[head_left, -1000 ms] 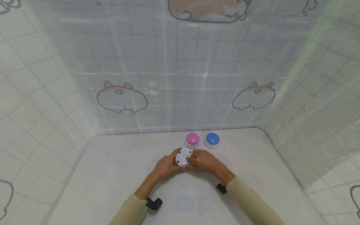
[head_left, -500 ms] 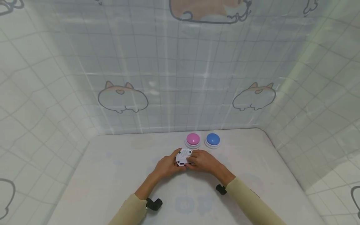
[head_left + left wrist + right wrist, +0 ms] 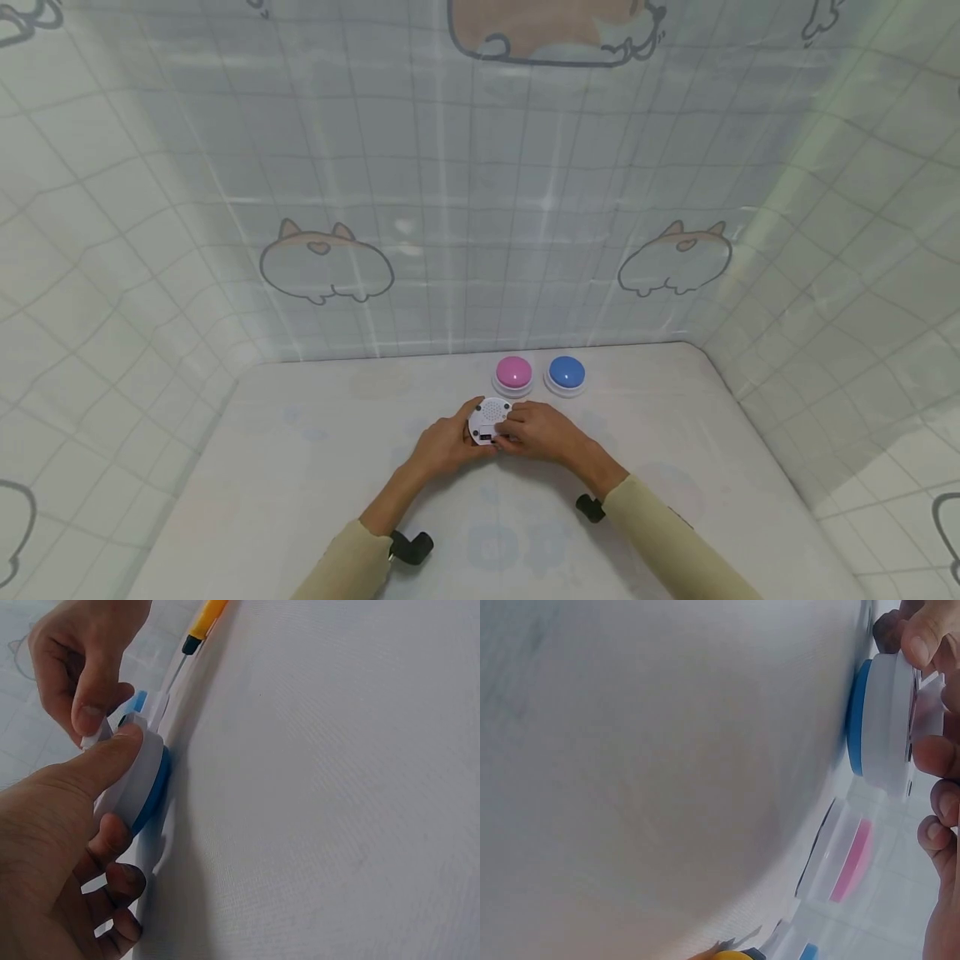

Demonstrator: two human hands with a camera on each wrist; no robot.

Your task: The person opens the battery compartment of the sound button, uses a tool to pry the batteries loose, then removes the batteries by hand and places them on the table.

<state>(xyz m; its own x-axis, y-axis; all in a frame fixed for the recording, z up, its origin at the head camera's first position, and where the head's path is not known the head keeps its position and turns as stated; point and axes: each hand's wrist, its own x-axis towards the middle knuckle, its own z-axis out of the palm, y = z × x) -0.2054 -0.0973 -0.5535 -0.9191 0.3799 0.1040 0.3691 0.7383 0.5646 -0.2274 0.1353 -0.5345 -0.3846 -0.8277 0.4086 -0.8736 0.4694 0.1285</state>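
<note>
A round white push button (image 3: pixel 491 409) lies upside down on the table, its blue dome (image 3: pixel 857 720) facing down. Speaker holes and dark corner spots mark its upturned base. My left hand (image 3: pixel 447 442) grips its left side, with the thumb on the rim. From the right, my right hand (image 3: pixel 551 430) pinches a small white battery cover (image 3: pixel 929 711), tilted up from the base. A dark slot shows near the base's front edge in the head view; the right fingers hide part of it. A yellow screwdriver (image 3: pixel 206 622) lies beyond the button in the left wrist view.
A pink push button (image 3: pixel 513 372) and a blue push button (image 3: pixel 567 372) stand upright just behind the hands, near the back wall (image 3: pixel 480 275). White table surface (image 3: pixel 322 467) extends on both sides, bounded by side walls with a grid print.
The cover on the base has shifted under my right fingers, and a dark slot has come into view near the front edge. Both hands have stayed nearly in place.
</note>
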